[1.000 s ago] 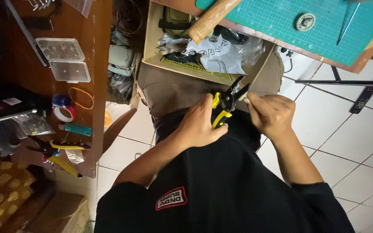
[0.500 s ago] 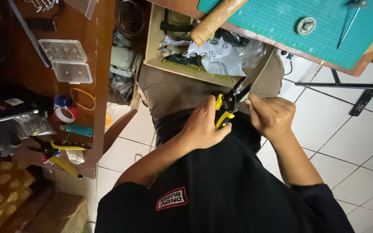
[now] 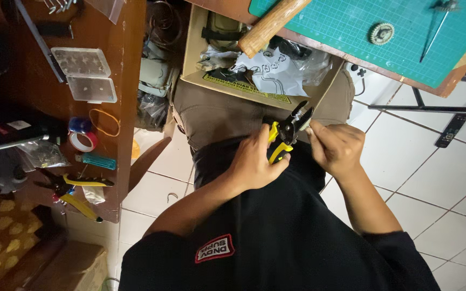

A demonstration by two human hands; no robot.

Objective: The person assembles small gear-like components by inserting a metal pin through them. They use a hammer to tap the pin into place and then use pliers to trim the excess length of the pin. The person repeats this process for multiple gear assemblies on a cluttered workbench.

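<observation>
**Pliers held over the lap, both hands engaged**

On the bench at left lie two clear plastic cases, one roll of tape, one rubber band and one spare pair of yellow-handled pliers.

Centre: the left hand is closed round the yellow handles of the pliers, held above the lap. Against the frames of the last second, the tool sits a little higher and its head reads slightly more open; the work appears ongoing.

Right: the right hand is pinched shut at the tool's head; what it holds cannot be told.

Above: one cardboard box, one wooden handle, one green cutting mat bearing one gear.
</observation>
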